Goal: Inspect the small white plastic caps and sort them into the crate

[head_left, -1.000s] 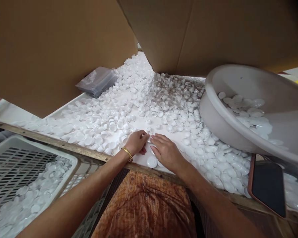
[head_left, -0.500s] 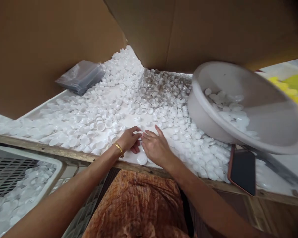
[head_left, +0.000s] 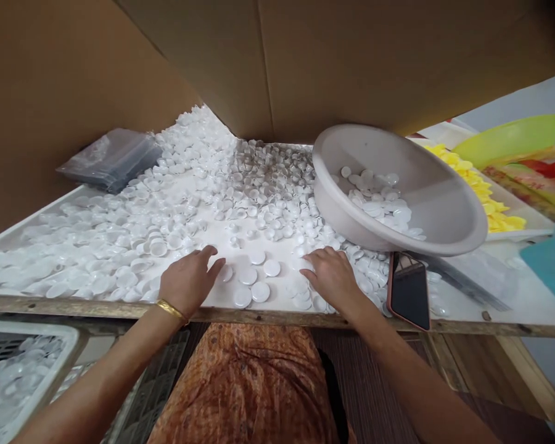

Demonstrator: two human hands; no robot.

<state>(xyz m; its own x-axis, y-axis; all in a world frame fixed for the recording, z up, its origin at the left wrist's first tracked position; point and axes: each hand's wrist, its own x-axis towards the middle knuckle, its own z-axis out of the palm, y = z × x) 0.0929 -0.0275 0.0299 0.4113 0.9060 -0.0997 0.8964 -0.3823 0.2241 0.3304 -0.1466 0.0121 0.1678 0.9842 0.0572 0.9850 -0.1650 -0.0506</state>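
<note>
Several round white plastic caps [head_left: 248,275] lie spread on the white tabletop between my hands. My left hand [head_left: 186,280], with a gold bracelet at the wrist, is beside the pile of white cup-shaped pieces [head_left: 158,246]. Its thumb and index finger are apart, close to one cap [head_left: 225,273]. On the other side, my right hand [head_left: 330,276] reaches over more white caps [head_left: 301,301] near the right-hand heap. Its thumb stands away from the fingers; the fingertips are partly hidden, and I see nothing held.
A grey basin [head_left: 333,203] with white caps stands tilted at right, a phone [head_left: 409,290] before it. Cardboard [head_left: 305,68] walls the back. A plastic-wrapped packet [head_left: 113,157] lies at left; a white crate [head_left: 69,345] is below. Yellow pieces [head_left: 472,185] fill a tray at far right.
My hands were close together over the tabletop; now they are spread apart to left and right. Several caps show between them. The view has shifted to the right.
</note>
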